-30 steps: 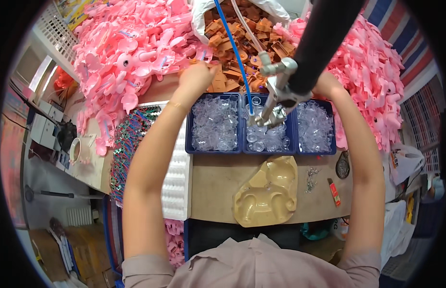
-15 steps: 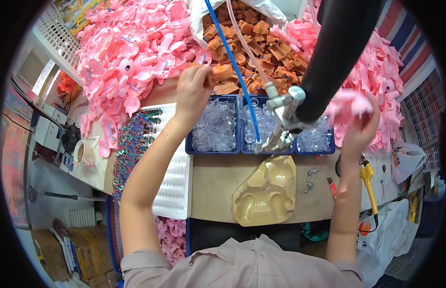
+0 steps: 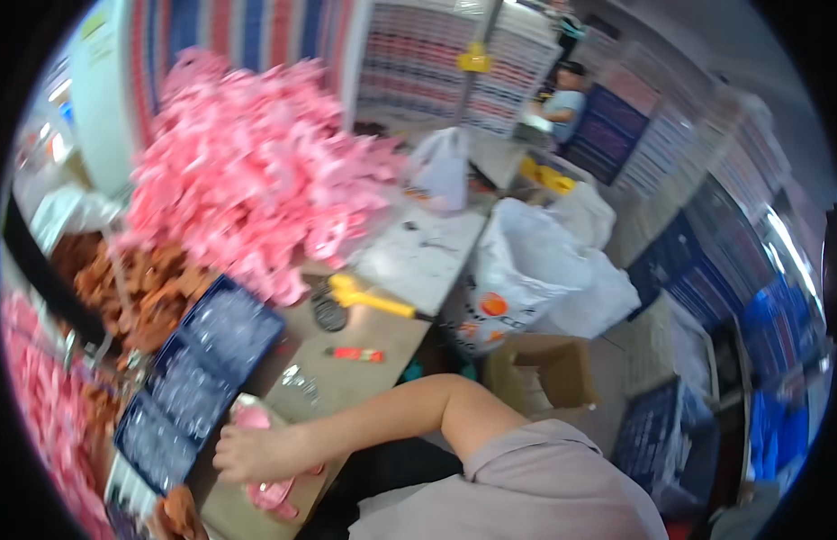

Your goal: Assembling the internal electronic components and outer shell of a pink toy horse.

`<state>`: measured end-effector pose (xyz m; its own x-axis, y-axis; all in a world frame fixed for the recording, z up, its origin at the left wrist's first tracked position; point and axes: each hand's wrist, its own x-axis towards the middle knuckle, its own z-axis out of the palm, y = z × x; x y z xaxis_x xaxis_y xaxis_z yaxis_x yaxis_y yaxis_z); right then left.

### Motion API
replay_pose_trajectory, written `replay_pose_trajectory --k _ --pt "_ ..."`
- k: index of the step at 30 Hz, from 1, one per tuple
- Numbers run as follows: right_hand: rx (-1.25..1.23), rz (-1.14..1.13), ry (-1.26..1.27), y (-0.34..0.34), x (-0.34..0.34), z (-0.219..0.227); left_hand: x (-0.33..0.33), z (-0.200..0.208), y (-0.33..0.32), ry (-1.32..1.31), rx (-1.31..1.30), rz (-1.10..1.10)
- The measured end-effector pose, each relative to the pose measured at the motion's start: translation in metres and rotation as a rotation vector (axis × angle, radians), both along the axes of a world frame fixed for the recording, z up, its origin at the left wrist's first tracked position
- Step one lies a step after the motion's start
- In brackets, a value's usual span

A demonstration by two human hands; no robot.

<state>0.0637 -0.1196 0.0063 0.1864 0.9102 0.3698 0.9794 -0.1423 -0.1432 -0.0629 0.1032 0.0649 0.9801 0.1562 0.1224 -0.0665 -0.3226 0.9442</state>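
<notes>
My right hand [image 3: 252,453] reaches left across the bench, its fingers curled down over a pink plastic piece [image 3: 273,497] lying on the beige moulded tray [image 3: 249,402]. Pink shows on both sides of the hand; the fingertips are hidden under it. At the lower left edge, an orange-brown plastic part [image 3: 179,511] appears, blurred, with only a bit of my left hand [image 3: 157,525] at it, seemingly closed on it. Just beyond my right hand, a row of blue bins [image 3: 279,326] holds clear plastic pieces.
A large heap of pink parts [image 3: 256,171] and a pile of orange-brown parts [image 3: 135,283] cover the far bench. A yellow tool [image 3: 369,297], a red cutter [image 3: 354,355] and small screws [image 3: 300,382] lie to the right. White sacks [image 3: 526,261], a cardboard box [image 3: 576,378] and a distant person [image 3: 562,106] are beyond.
The view has swung far to the right. My right hand has brought a pink piece from the heap down to the beige tray. My left hand is now mostly out of the picture.
</notes>
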Motion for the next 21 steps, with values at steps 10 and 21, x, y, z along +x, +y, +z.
replay_pose_trajectory --k 10,21 --pt "0.425 -0.142 0.869 -0.096 -0.095 0.018 -0.015 -0.026 -0.113 0.235 -0.087 -0.574" --pt "1.392 -1.353 2.169 -0.313 -0.198 -0.213 -0.026 -0.02 -0.093 0.346 0.38 -0.589"
